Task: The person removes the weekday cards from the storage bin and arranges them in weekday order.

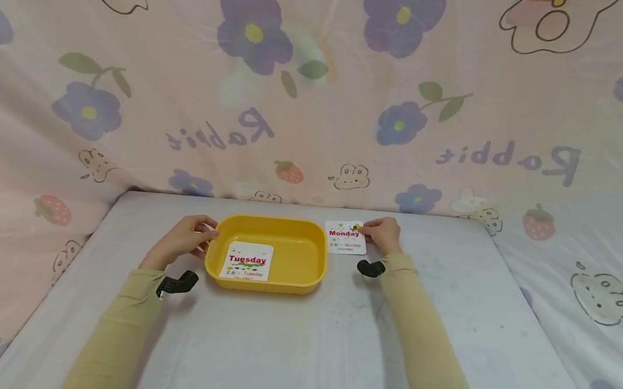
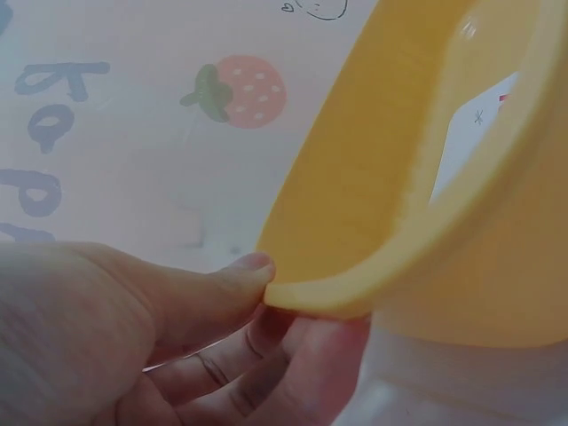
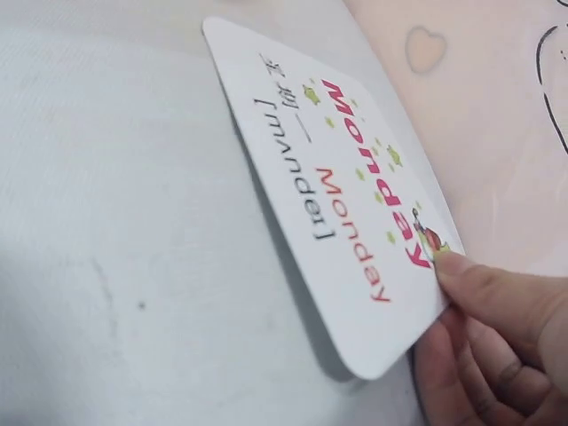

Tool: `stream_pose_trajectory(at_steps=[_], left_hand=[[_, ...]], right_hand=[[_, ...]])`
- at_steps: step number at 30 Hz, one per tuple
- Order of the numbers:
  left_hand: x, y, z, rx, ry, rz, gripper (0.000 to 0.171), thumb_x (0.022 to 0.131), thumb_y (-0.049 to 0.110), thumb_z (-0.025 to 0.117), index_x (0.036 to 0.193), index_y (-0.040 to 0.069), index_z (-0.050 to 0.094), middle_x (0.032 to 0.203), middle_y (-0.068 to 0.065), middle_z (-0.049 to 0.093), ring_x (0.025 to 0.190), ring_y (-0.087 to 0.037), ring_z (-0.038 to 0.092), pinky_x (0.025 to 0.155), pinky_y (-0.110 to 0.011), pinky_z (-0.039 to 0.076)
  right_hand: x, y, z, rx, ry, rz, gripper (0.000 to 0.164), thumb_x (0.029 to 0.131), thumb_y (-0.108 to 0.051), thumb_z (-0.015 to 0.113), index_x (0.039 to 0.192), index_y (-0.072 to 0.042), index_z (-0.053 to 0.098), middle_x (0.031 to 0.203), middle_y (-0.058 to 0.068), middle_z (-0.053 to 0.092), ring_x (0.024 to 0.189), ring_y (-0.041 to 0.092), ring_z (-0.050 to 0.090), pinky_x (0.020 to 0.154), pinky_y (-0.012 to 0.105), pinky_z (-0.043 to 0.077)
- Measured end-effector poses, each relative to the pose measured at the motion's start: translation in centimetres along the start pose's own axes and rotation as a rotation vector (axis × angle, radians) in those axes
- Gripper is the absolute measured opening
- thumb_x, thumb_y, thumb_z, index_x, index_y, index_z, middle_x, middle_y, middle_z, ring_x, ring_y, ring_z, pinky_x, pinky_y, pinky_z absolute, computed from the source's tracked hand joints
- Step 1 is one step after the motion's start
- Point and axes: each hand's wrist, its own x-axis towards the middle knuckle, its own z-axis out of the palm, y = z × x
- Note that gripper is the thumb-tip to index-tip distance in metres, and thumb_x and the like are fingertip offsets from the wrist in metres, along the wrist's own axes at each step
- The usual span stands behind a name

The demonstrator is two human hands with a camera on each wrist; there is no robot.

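A yellow plastic tray [image 1: 302, 289] sits toward the back of the table. My left hand [image 1: 186, 237] pinches its left rim, thumb on top and fingers beneath, as the left wrist view shows. Inside the tray, at its left, lies a white "Tuesday" card [image 1: 247, 261], face up. To the right of the tray, my right hand [image 1: 383, 234] pinches a white "Monday" card [image 1: 345, 238] at its right edge. In the right wrist view the thumb presses the printed face of that card [image 3: 328, 213], and a shadow shows under its near edge.
The white-covered table [image 1: 285, 355] stretches in front of the tray. Behind it hangs a pink curtain [image 1: 319, 114] printed with flowers, rabbits and strawberries. A black device [image 1: 179, 283] is strapped at the left wrist and another [image 1: 370, 268] at the right.
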Motion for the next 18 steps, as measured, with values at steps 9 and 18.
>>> stream_pose_trajectory(at_steps=[9,18], left_hand=[[-0.03,0.15,0.05,-0.006,-0.005,-0.005,0.036,0.097,0.014,0.056,0.125,-0.007,0.048,0.094,-0.020,0.057,0.069,-0.023,0.060,0.060,-0.036,0.056],[0.04,0.02,-0.30,-0.006,0.003,0.002,0.036,0.098,0.014,0.055,0.126,-0.007,0.047,0.097,-0.021,0.056,0.071,-0.023,0.060,0.061,-0.036,0.056]], right_hand=[[-0.18,-0.19,0.07,-0.045,0.009,-0.012,0.023,0.081,-0.005,0.076,0.101,0.005,0.070,0.101,0.022,0.066,0.068,0.017,0.066,0.061,0.025,0.054],[0.37,-0.07,0.39,-0.068,0.005,-0.019,0.023,0.081,-0.006,0.076,0.101,0.005,0.070,0.099,0.021,0.065,0.063,0.013,0.063,0.058,0.024,0.054]])
